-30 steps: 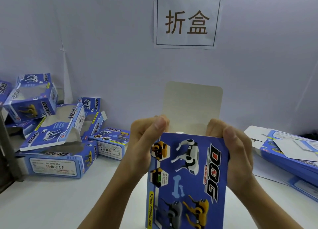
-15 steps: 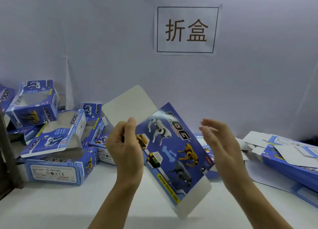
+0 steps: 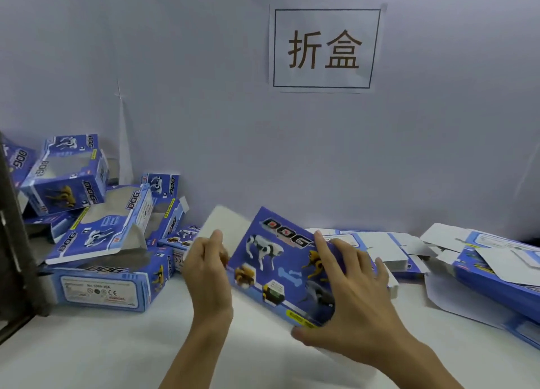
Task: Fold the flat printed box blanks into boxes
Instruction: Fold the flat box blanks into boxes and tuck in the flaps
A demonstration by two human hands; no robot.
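The blue printed box (image 3: 280, 269) tilts low over the white table (image 3: 117, 347), its dog-picture face up and a plain white flap (image 3: 222, 228) sticking out at its far left end. The left hand (image 3: 209, 274) pinches that left end, fingers curled closed on the card. The right hand (image 3: 350, 298) lies spread on the box's right side, fingers splayed (thumb at the near edge). Folded boxes (image 3: 87, 228) pile left; flat blanks (image 3: 482, 266) lie right.

The right hand (image 3: 350, 298) covered the blue box's (image 3: 271, 260) lower corner, and the flat blanks (image 3: 496, 271) ran off the right edge.
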